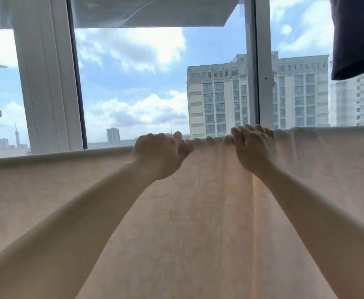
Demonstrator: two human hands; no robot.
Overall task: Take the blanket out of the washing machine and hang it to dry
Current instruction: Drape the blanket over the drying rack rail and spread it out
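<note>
A white window frame (47, 83) fills the upper left, a grey high-rise (220, 98) stands right of centre, and a dark cloth (355, 37) hangs upper right.

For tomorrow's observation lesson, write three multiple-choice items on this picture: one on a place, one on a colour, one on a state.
1. Where do the hands meet the blanket?
A. its top edge
B. its bottom hem
C. nowhere

2. What colour is the blanket?
A. dark blue
B. pale peach
C. green

3. How is the left hand?
A. flat and open
B. hanging idle
C. curled on the cloth

Answers:
1 A: the left hand and the right hand both sit on the upper edge, in front of the window.
2 B: the cloth is a light peach throughout.
3 C: its fingers curl round the bunched edge.
</note>
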